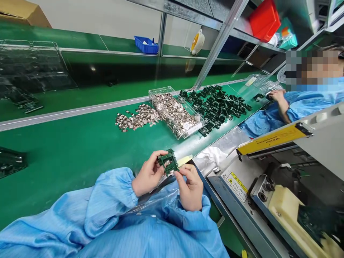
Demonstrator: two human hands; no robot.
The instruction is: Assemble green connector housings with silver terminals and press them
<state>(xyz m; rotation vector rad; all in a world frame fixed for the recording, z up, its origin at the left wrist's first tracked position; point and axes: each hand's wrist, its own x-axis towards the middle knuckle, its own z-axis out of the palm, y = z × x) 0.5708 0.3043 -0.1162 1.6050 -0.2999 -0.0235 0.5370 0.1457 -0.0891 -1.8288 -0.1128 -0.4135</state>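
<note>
Frame is pinched by left hand and right hand, its corners partly covered; table has free space leftward

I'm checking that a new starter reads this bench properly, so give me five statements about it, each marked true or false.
1. The left hand and right hand hold one green part. True.
2. A clear box lies between loose silvery pieces and a pile of dark green parts. True.
3. The clear box is full of green parts. False: silvery pieces fill it.
4. The blue tray is in the clear box. False: it sits farther back, beside a metal post.
5. A co-worker's hand shows at the right. True.
</note>
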